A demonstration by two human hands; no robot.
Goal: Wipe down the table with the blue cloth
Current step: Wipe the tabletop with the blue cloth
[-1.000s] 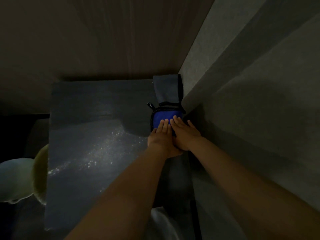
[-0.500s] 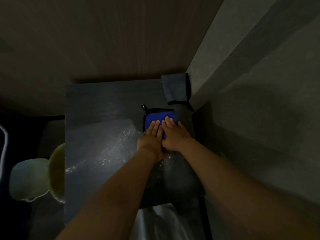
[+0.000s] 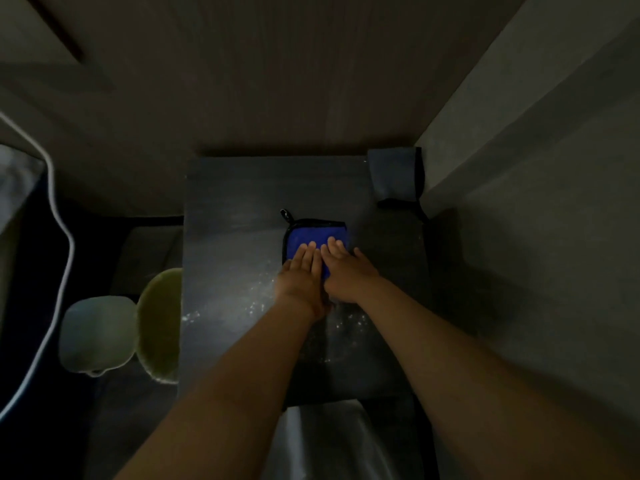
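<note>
**A:** Left side?
**B:** A pale rounded object (image 3: 97, 334) and a green, fuzzy-edged pad (image 3: 161, 323), just beside the table edge.
**A:** Table?
**B:** The table (image 3: 235, 202) has a dark, matte, rectangular top, flecked with shiny specks near the hands.
**A:** Cloth, hands?
**B:** The blue cloth (image 3: 313, 233) is square and black-bound with a corner loop. It lies flat, right of centre. The left hand (image 3: 301, 271) and right hand (image 3: 349, 271) press it side by side, fingers straight, gripping nothing.
**A:** Far right?
**B:** A folded grey cloth (image 3: 394, 174) in the back corner, by the wall.
</note>
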